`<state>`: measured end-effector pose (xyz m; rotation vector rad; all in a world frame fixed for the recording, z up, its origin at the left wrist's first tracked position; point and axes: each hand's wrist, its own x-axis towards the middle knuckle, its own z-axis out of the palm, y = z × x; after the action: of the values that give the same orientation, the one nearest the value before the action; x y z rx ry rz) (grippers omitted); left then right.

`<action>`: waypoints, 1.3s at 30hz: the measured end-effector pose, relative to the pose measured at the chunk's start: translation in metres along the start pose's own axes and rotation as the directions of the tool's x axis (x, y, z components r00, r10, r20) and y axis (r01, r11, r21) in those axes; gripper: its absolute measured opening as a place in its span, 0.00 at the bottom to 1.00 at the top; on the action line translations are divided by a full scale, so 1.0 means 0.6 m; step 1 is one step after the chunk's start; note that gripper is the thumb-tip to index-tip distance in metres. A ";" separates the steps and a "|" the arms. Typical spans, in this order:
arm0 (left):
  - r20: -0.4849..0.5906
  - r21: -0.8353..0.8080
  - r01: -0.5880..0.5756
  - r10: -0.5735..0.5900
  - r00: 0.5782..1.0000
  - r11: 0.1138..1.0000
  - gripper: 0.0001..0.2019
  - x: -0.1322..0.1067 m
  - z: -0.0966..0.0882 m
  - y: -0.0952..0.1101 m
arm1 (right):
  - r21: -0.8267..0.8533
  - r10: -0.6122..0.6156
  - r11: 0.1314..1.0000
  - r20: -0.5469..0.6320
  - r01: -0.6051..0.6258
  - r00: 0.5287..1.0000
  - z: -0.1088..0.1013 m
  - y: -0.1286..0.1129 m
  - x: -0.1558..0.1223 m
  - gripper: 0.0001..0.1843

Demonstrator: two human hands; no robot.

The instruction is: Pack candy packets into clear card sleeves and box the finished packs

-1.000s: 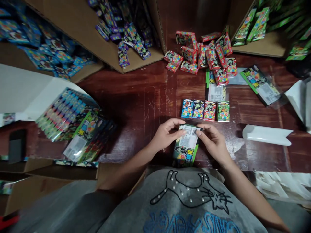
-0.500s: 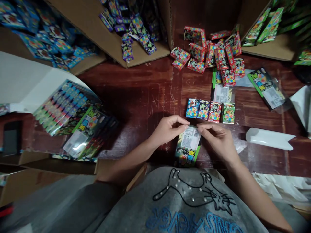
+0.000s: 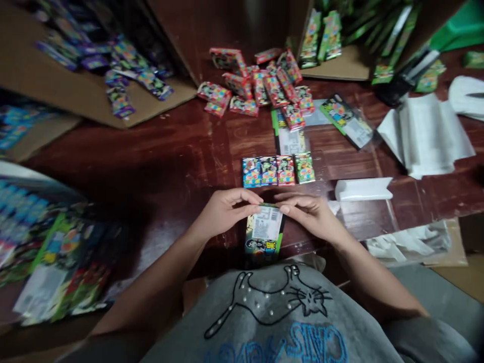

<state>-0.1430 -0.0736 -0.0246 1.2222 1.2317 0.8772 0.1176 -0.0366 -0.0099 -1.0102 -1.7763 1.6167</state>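
A flat printed packet (image 3: 262, 244) with a white barcode label lies in front of my body, its label end away from me. My left hand (image 3: 230, 210) pinches the far left corner between thumb and fingers. At the far right corner, my right hand (image 3: 310, 214) pinches the same edge. Just beyond my hands stands a row of small candy boxes: a blue box (image 3: 251, 172), a purple box (image 3: 269, 170), a red box (image 3: 286, 170) and, slightly apart, a green box (image 3: 304, 168). The packet's near end is dark and blurred close to my shirt.
Loose red boxes (image 3: 260, 85) are heaped at the back. Cardboard cartons hold purple boxes (image 3: 117, 75) and green boxes (image 3: 330, 38). Stacked filled packs (image 3: 56, 267) lie at left. Flat packets (image 3: 348, 121), a folded white sheet (image 3: 363, 189) and white papers (image 3: 427, 133) lie right.
The view has swung to the right, so the table's things appear farther left and more white paper shows. Both hands keep their pinch on the packet's far edge.
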 end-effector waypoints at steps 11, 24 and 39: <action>0.273 0.134 -0.065 0.027 0.962 0.989 0.08 0.111 0.139 0.032 | -0.831 -0.180 0.553 -0.053 0.056 0.982 -0.427 0.055 -0.094 0.18; 0.339 0.430 -0.488 0.365 0.867 0.760 0.05 0.160 0.275 0.054 | -0.569 -0.207 0.822 -0.259 0.024 0.943 -0.388 0.123 -0.142 0.09; 0.140 0.081 -0.256 0.243 0.960 0.963 0.12 0.287 0.299 0.111 | -0.195 -0.101 0.981 -0.526 -0.004 0.844 -0.355 0.077 -0.109 0.17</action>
<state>0.0704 0.0693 -0.0102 1.5148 1.0412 0.9125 0.3331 0.0360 -0.0184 -1.3358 -1.5594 1.0022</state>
